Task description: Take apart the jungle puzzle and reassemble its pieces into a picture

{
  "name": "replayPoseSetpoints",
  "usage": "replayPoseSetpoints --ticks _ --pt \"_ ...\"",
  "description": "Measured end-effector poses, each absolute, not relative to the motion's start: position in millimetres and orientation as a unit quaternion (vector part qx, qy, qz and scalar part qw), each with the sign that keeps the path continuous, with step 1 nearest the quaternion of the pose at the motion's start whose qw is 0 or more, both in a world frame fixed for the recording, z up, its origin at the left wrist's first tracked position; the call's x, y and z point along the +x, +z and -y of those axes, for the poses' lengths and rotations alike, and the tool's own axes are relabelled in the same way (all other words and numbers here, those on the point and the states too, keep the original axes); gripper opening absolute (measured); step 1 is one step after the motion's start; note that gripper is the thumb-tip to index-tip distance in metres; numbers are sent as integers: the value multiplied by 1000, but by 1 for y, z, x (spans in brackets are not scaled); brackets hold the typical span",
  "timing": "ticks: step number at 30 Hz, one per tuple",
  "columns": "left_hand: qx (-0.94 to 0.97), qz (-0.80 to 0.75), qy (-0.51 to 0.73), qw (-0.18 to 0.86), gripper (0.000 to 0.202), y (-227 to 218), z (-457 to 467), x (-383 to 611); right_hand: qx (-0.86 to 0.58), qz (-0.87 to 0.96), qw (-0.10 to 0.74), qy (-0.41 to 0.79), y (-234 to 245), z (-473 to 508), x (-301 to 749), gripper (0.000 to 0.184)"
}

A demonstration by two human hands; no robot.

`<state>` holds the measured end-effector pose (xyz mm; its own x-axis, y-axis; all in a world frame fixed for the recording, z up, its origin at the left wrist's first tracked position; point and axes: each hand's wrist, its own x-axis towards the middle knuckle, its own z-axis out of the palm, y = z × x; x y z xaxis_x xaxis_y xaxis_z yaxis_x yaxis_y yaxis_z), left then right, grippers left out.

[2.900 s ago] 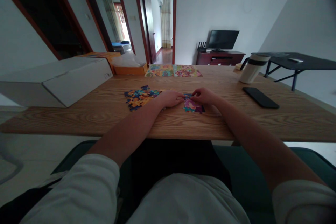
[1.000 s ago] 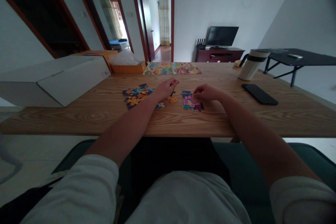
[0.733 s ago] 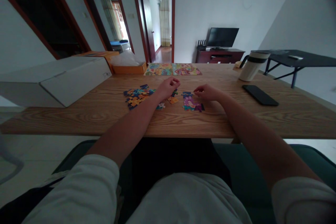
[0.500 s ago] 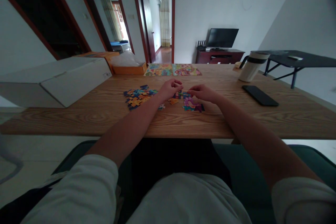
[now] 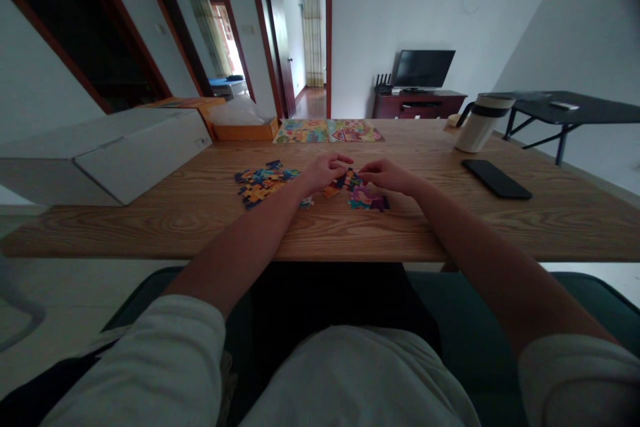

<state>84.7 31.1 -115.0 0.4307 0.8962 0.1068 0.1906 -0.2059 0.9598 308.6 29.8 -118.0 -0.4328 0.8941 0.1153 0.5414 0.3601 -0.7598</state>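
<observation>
The left hand (image 5: 326,172), palm down, nears the right hand (image 5: 385,175).

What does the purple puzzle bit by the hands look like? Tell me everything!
The purple puzzle bit lies flat on the wooden table, close to the right hand. It's purple and pink, teal at its lower left, with bumpy edges, like joined card pieces. Darker pieces sit by its far edge; whether they touch is unclear.

Dim, greyish light overall; the far window (image 5: 232,43) glares (nearly washed out), edges stretch, and dark blur clouds the top right corner.
</observation>
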Motion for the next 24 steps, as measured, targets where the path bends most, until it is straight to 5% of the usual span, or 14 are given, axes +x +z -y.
replayPoseSetpoints --ticks 7,15,24 --pt "710 -457 389 368 18 -106 -38 74 -456 802 252 291 -123 -38 314 39" --pt "687 -515 379 345 14 -107 -48 62 -503 826 198 161 -120 -38 320 25" --pt "696 -518 355 348 17 -109 -46 64 -444 847 105 273 -116 -13 297 29"
